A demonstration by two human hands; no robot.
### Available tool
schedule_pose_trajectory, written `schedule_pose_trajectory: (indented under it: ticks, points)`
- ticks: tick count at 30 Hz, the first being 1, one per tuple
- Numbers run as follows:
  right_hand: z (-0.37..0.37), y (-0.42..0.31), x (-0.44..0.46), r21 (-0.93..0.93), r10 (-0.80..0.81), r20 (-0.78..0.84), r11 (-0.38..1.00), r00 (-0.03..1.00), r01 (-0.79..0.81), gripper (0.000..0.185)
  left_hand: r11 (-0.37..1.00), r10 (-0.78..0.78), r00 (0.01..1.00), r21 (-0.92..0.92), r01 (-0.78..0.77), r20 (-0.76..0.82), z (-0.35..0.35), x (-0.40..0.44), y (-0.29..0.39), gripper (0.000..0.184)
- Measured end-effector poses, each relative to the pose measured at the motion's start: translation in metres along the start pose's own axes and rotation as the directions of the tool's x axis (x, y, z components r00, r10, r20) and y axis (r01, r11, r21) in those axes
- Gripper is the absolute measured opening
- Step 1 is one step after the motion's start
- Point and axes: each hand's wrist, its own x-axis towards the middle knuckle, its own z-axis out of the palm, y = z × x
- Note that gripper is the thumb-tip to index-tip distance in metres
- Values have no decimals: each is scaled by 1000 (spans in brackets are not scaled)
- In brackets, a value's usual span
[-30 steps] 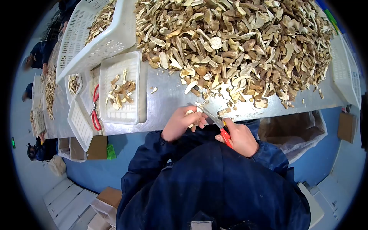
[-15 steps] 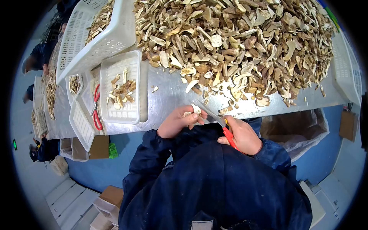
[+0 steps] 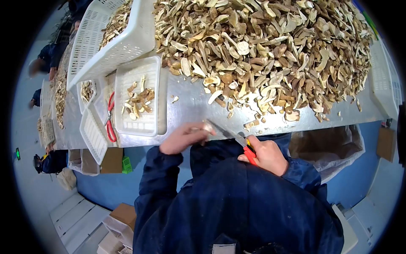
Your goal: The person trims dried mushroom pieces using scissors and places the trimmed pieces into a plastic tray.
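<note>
My right hand (image 3: 265,155) grips the red handles of a pair of scissors (image 3: 250,155), whose blades point up and left over the table's front edge. Beside the blade tips is my left hand (image 3: 185,137), blurred by motion, with its fingers drawn together around a pale mushroom piece (image 3: 207,127). A large heap of sliced, dried-looking mushrooms (image 3: 270,55) covers the metal table (image 3: 186,101) ahead. To the left, a shallow white tray (image 3: 119,91) holds several brown and cream pieces (image 3: 139,101).
Red-handled scissors (image 3: 110,116) lie left of the tray, near a white basket (image 3: 114,55) and a small slotted tray (image 3: 94,134). A lined bin (image 3: 327,148) stands below the table at right. Other people (image 3: 50,59) work at the far left.
My left hand has shifted left and turned, becoming blurred, with the mushroom piece still at its fingertips. My right hand keeps the scissors in nearly the same place. The whole view has shifted slightly.
</note>
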Motion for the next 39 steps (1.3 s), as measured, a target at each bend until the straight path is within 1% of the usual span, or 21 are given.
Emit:
schedule_pose_trajectory:
  ticks: [1,2,3,4,5,6,7,8,10,11,12,13,14,22,25,26,28,29,32,36,39]
  points:
    - [0,3,0,8,20,-2,1000,1000,-20,57,999,-38,982,-12,36,-184,-10,-9,2,25]
    - [-2,5,-1,15,41,-4,999,999,-40,56,986,81,945,166,-30,-316,-29,-14,4,23]
    - [-7,4,-1,67,62,-15,996,998,-61,56,961,204,853,263,-81,-481,-52,-16,-11,23]
    - [-10,4,-2,96,73,-44,993,996,-69,56,916,282,712,401,0,-643,-68,-22,-14,25]
    - [-12,5,-4,126,85,-73,989,994,-75,56,792,394,591,586,171,-704,-83,-24,-10,27]
    - [-13,5,-7,156,96,-101,985,990,-79,56,650,547,494,714,259,-677,-90,-21,-5,31]
    - [-16,3,-8,180,123,-108,978,987,-102,54,465,674,470,822,329,-570,-90,-20,-3,35]
    - [-18,3,-9,184,136,-117,976,984,-113,54,256,776,459,882,397,-432,-88,-14,0,39]
    - [-19,2,-11,192,170,-133,971,976,-143,52,340,787,478,920,193,-391,-76,11,12,41]
    - [-19,2,-12,192,172,-148,971,974,-142,51,313,853,452,948,-46,-260,-65,32,10,39]
    - [-18,2,-13,190,172,-161,972,972,-140,50,426,787,557,887,-181,-264,-40,42,27,39]
    - [-18,3,-14,185,170,-174,973,970,-137,49,338,815,558,910,-240,-156,-29,58,29,39]
    - [-19,2,-14,201,172,-172,970,970,-137,49,372,799,589,867,-333,-117,-21,72,34,39]
    - [-23,4,-17,241,181,-198,962,963,-131,49,376,660,734,916,-138,-160,-8,84,51,36]
    - [-24,3,-14,247,217,-163,953,962,-173,50,698,649,663,639,-323,-374,-17,69,48,27]
    - [-24,2,-12,262,197,-161,953,967,-150,51,871,471,736,123,-476,-487,-10,65,45,23]
    - [-26,-1,-8,289,157,-151,951,976,-109,52,853,298,829,-258,-454,-473,-1,56,42,24]
    - [-27,-3,-7,302,161,-116,946,980,-120,53,821,268,808,-314,-476,-524,12,56,41,24]
    - [-29,-6,-4,317,163,-50,938,985,-139,55,712,301,834,-473,-519,-462,28,61,23,24]
    - [-31,-8,-3,308,114,-95,948,989,-80,60,680,235,826,-520,-516,-512,51,57,22,28]
    - [-31,-10,-2,301,80,-104,952,991,-45,62,714,293,875,-520,-469,-386,57,56,11,22]
